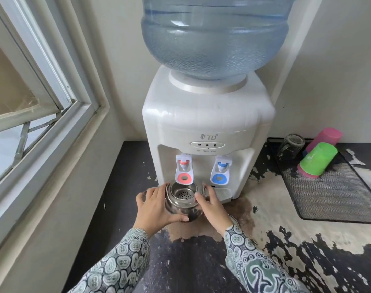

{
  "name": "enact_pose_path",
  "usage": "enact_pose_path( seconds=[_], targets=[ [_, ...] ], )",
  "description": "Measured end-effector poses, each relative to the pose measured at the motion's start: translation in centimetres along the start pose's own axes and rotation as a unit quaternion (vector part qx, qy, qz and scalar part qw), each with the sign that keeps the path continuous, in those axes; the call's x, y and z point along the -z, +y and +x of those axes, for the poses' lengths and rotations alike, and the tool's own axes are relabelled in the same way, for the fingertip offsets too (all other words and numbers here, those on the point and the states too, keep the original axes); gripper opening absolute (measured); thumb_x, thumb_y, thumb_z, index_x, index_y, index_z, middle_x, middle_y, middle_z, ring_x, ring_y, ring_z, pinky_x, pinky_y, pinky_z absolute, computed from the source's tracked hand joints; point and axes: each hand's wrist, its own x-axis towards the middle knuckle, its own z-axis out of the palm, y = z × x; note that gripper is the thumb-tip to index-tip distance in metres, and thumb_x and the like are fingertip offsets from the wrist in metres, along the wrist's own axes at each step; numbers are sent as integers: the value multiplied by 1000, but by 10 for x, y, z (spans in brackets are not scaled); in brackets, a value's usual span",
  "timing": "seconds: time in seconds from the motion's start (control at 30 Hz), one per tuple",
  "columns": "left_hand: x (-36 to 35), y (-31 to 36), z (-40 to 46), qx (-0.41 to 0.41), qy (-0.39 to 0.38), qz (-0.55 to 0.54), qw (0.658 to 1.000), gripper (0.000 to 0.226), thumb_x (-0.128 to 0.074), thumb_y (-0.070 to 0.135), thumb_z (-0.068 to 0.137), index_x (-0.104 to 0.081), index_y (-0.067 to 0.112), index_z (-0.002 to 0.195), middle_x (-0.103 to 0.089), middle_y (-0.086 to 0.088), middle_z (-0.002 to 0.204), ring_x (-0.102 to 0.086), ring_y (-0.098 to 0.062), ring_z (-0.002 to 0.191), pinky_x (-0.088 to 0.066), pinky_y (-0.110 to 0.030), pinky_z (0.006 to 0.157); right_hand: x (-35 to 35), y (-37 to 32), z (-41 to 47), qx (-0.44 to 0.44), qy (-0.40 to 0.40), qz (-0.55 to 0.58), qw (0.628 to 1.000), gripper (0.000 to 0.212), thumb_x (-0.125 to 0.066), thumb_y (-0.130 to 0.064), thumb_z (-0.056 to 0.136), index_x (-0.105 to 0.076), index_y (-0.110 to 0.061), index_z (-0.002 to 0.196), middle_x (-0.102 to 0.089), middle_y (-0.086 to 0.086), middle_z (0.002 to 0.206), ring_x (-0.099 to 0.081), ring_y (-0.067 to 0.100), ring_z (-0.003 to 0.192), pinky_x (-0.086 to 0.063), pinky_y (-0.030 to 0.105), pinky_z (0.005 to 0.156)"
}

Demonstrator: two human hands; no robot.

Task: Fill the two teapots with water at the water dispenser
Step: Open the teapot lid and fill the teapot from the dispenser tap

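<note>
A glass teapot (pixel 181 203) with a metal strainer (pixel 183 194) in its open mouth stood on the worn counter (pixel 201 261) at the foot of the water dispenser (pixel 208 132), cupped between both hands. The left hand (pixel 157 206) wrapped the pot's left flank, thumb along the lower front; the right hand (pixel 211 205) pressed the right flank, its fingers (pixel 201 199) curled near the rim. Both grips were closed around the pot's body, not on a handle. The relation that mattered was vertical: the pot's open mouth lay directly beneath the red tap (pixel 184 169), with the rim close under the tap's lever, while the blue tap (pixel 221 170) hung to the right, clear of the pot. Judging from this, the next move probably required one hand to free itself and press the red lever, and the left hand was slightly nearer to it. No stream of water was visible, and whether any was in the pot could not be told. A second teapot could not be identified in view. Legible writing: "TD" on the dispenser front; below it, three indicator lamps (pixel 207 145) carried small labels, apparently "HOT", "POWER" and "WARM". The blue water bottle (pixel 214 34) sat inverted on top. To the right, a glass mug (pixel 291 144), a pink cup (pixel 325 137) and a green cup (pixel 318 158) lay on a black mesh mat (pixel 339 193).
</note>
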Motion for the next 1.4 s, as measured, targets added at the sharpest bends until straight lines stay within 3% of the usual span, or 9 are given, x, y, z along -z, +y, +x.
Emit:
enact_pose_path(
  seconds=[0.13, 0.3, 0.4, 0.63, 0.9, 1.03, 1.13, 1.23, 1.4],
  targets=[
    [2, 2, 11, 12, -18, 1, 1000, 116, -48, 92, 37, -32, 27, 131, -46, 9, 130, -34, -15, 124, -18, -43, 102, -10, -3, 6, 6, 44, -40, 998, 54, -41, -20, 96, -17, -13, 143, -23, 9, 151, -23, 19, 138, -19, 22, 105],
    [2, 0, 17, 18, -41, 39, 998, 116, -47, 93, 35, -34, 25, 129, -45, 8, 121, -38, -15, 117, -25, -41, 98, -20, -14, 8, 56, 147, -219, 963, 57, -45, -17, 91, -20, -21, 142, -34, 10, 143, -35, 31, 127, -37, 47, 100],
    [3, -1, 19, 16, -46, 75, 996, 117, -42, 95, 35, -35, 24, 127, -45, 9, 118, -40, -15, 112, -26, -39, 92, -28, -19, 12, 16, 105, -296, 949, 44, -43, -28, 91, -32, -21, 133, -28, 7, 145, -23, 29, 133, -26, 50, 107],
    [1, -3, 21, 7, -46, 107, 993, 116, -30, 98, 32, -37, 22, 120, -45, 10, 110, -40, -16, 102, -23, -36, 82, -28, -35, 6, -2, 91, -207, 974, 31, -46, -39, 91, -52, -21, 116, -27, 7, 143, -8, 31, 135, -14, 56, 110],
    [-1, -4, 22, 8, -44, 96, 994, 116, -30, 99, 31, -38, 21, 117, -44, 9, 108, -40, -17, 100, -22, -37, 79, -12, -66, -21, 106, 111, -24, 988, 31, -38, -31, 95, -53, -25, 68, -51, 4, 123, -26, 16, 133, -17, 44, 111],
    [-2, -7, 22, 2, -42, 85, 996, 117, -30, 100, 31, -37, 25, 121, -45, 12, 110, -38, -15, 99, -22, -38, 80, 5, -66, -16, 202, 89, 22, 975, 32, -35, -16, 97, -57, -5, 78, -60, 0, 82, -53, -8, 87, -35, 10, 86],
    [-4, -10, 23, -8, -32, 71, 997, 116, -28, 100, 31, -38, 25, 119, -44, 14, 105, -36, -13, 94, -18, -36, 77, 6, -34, -8, 169, 27, -93, 981, 21, -39, -17, 96, -56, -4, 93, -60, 6, 101, -54, 8, 95, -41, 21, 88],
    [-5, -13, 23, -18, -19, 67, 997, 115, -27, 101, 33, -39, 24, 117, -44, 14, 103, -32, -11, 90, -13, -34, 74, 1, 1, -4, 186, 9, -163, 969, 18, -43, -20, 95, -53, -15, 108, -40, -9, 136, -35, -1, 125, -24, 3, 100],
    [-8, -15, 25, -34, -23, 82, 996, 119, -24, 101, 36, -40, 19, 121, -43, 13, 103, -29, -10, 88, -13, -34, 75, -4, 22, 1, 217, -27, -118, 969, 25, -42, -23, 95, -46, -31, 118, -13, -18, 151, -8, -5, 139, -12, 6, 108]
  ],
)
